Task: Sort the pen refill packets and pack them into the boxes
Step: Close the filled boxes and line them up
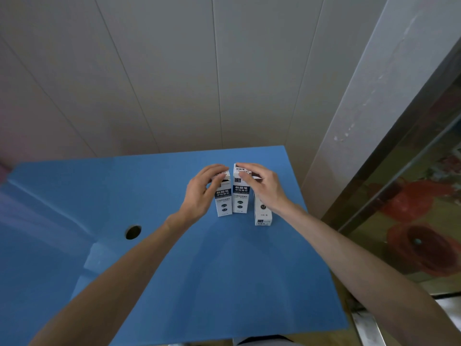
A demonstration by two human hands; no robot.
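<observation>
Three white pen refill boxes with dark blue labels stand upright on the blue table [224,270]. My left hand [202,193] curls its fingers round the top flap of the left box [223,201], whose top looks open. My right hand [264,186] pinches the top flap of the middle box [240,197]. The right box [262,213] stands just in front of my right wrist, partly hidden by it. No loose refill packets are visible.
A round cable hole [133,232] sits in the table at the left. A white panelled wall [199,71] rises right behind the table's far edge. A marble pillar and a glass panel [411,208] stand close on the right.
</observation>
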